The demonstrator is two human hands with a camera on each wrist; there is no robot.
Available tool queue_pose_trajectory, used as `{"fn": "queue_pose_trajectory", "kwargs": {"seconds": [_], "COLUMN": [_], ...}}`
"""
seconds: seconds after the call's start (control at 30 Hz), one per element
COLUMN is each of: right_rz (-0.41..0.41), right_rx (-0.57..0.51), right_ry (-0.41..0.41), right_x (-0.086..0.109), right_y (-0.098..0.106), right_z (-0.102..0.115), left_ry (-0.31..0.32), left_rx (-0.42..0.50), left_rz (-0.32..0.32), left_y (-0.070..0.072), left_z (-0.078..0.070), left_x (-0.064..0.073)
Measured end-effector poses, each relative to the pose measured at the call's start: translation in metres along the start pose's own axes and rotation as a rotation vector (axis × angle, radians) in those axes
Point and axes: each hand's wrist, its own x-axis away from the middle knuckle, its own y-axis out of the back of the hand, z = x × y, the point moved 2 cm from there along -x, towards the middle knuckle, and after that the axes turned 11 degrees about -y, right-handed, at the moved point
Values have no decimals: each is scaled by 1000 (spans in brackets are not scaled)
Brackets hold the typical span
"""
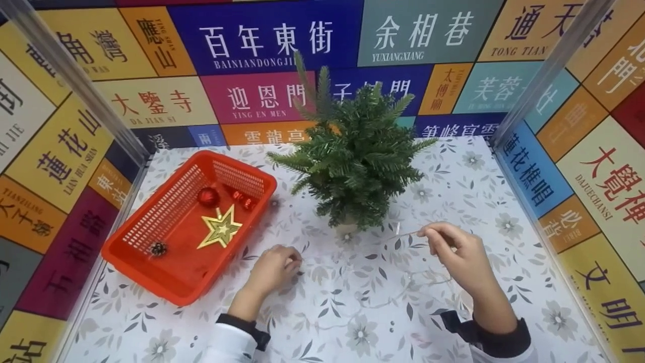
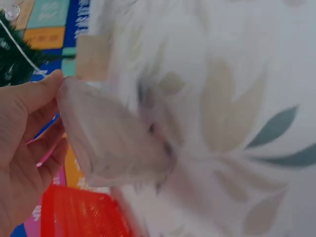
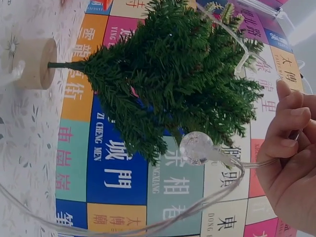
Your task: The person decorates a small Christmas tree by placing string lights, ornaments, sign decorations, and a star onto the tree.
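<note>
In the head view, my right hand (image 1: 456, 252) pinches the thin cord of a clear string of lights (image 1: 403, 235), right of the small green Christmas tree (image 1: 363, 156). From that hand, in the right wrist view, the cord hangs with a clear round bulb (image 3: 196, 148) in front of the branches. My left hand (image 1: 276, 264) is low over the table beside the red basket, its fingers curled. In the left wrist view, the thumb and fingers hold a pale translucent box-like thing (image 2: 113, 138), blurred, kind unclear. More clear cord loops (image 1: 378, 305) lie between my hands.
The red plastic basket (image 1: 189, 297) at left contains a gold star (image 1: 221, 228), a red ball (image 1: 207, 197), smaller red ornaments (image 1: 244, 199) and a pine cone (image 1: 158, 248). The tree has a round wooden base (image 3: 42, 64). Printed panels (image 1: 262, 35) enclose the floral-covered table (image 1: 322, 343).
</note>
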Motion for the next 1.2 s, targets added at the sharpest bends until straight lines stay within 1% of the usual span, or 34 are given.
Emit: {"fn": "queue_pose_trajectory", "kwargs": {"seconds": [0.07,0.17,0.27,0.37,0.43,0.5,0.6,0.7,0.8,0.9,0.97,1.07,1.13,1.2], "right_rz": [-9,-9,-4,-1,6,16,33,52,74,110,142,179,191,185], "right_rx": [9,21,30,35,36,34,32,40,63,86,106,148,177,202], "right_ry": [-2,-8,1,23,36,46,46,45,39,9,-27,-99,-153,-204], "right_x": [2,4,5,4,4,3,1,-2,-5,-8,-9,-13,-16,-21], "right_y": [4,8,11,11,11,9,6,0,-6,-13,-18,-23,-25,-26], "right_z": [-1,-2,-3,-3,-4,-4,-6,-8,-12,-16,-19,-21,-22,-23], "left_ry": [31,58,89,108,109,112,117,106,83,64,58,52,47,41], "left_rx": [13,43,51,22,-5,-23,-47,-79,-106,-122,-121,-127,-121,-116], "left_rz": [-77,-204,-352,-511,-605,-677,-741,-786,-831,-838,-822,-766,-716,-652], "left_y": [14,36,59,83,98,112,130,142,150,155,158,162,164,166], "left_z": [3,4,3,1,-1,-3,-6,-8,-7,-4,-2,2,4,4], "left_x": [-2,-7,-12,-20,-28,-36,-49,-60,-71,-83,-91,-104,-111,-119]}}
